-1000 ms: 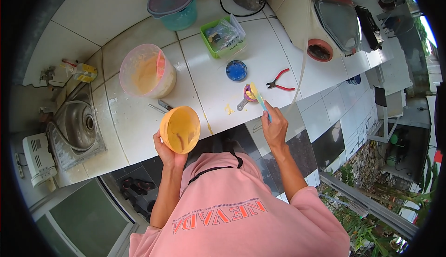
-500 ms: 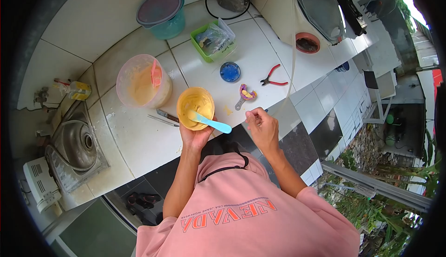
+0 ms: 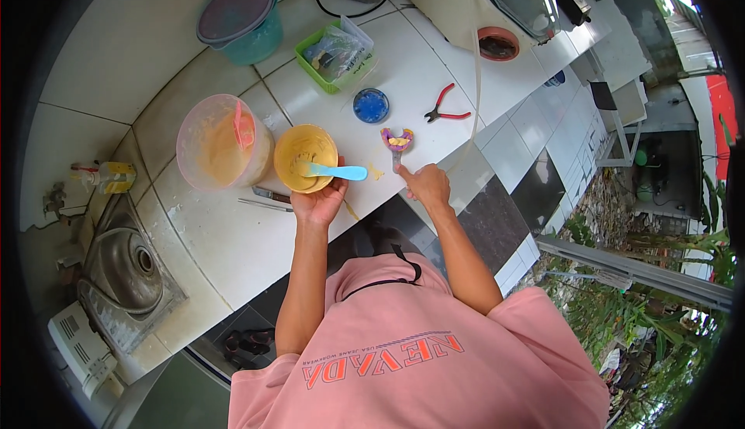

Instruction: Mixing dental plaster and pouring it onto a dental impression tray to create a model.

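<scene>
My left hand (image 3: pixel 318 207) is wrapped round the underside of a yellow mixing bowl (image 3: pixel 289 143), tilted so that its inside shows. A yellowish paste coats the bowl's inner wall. A spatula with a light blue handle (image 3: pixel 345 173) rests in the bowl, its handle sticking out over the rim to the right. My right hand (image 3: pixel 431 187) pinches the short grey handle of a dental impression tray (image 3: pixel 398 140) at the counter's front edge. Purple material lines the tray, with pale yellow paste in its curve. Whether the tray is lifted off the counter, I cannot tell.
A pink translucent tub (image 3: pixel 225 146) with powder and a pink scoop stands left of the bowl. Tweezers and a knife (image 3: pixel 268 200) lie in front. Behind are a blue disc (image 3: pixel 371 105), red-handled cutters (image 3: pixel 446 105), a green basket (image 3: pixel 320 80) and a lidded teal bucket (image 3: pixel 252 33).
My right hand has moved left and forward onto the tray's handle, and the tray has turned. The bowl and spatula stay in my left hand. The whole view has shifted a little.
</scene>
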`<control>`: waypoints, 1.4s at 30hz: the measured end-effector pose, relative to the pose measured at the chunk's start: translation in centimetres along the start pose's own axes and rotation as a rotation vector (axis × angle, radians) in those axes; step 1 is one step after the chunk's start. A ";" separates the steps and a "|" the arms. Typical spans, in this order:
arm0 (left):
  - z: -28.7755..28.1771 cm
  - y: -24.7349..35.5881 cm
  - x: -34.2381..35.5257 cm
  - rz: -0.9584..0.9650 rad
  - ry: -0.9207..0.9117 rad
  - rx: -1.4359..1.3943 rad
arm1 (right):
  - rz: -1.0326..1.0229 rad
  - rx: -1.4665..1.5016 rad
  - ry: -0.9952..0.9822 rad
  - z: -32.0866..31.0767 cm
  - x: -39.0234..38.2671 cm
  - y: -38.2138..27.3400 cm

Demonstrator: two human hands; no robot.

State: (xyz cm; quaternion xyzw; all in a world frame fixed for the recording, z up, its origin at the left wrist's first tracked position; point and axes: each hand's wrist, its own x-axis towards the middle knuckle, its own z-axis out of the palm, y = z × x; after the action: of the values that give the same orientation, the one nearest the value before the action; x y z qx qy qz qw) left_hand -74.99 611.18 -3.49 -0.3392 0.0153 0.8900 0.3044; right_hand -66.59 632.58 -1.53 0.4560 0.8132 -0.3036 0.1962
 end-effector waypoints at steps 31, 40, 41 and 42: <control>-4.3 -4.5 -0.4 0.869 -0.594 2.932 | -0.416 0.872 -0.188 2.9 3.3 10.1; -4.3 -4.2 0.0 0.776 -0.570 2.989 | -0.426 0.914 -0.226 3.3 3.4 10.0; -4.3 -4.2 -0.1 0.722 -0.566 2.976 | -0.421 0.934 -0.214 3.3 3.4 10.0; -4.4 -4.2 -0.1 0.736 -0.591 2.946 | -0.397 0.927 -0.234 3.4 3.3 10.0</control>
State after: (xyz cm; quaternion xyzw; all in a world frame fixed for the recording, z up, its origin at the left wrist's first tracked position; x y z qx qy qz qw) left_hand -70.03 613.51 -6.07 0.4552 0.8702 0.1440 0.1215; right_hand -59.52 636.39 -9.14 0.2949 0.6367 -0.7125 0.0019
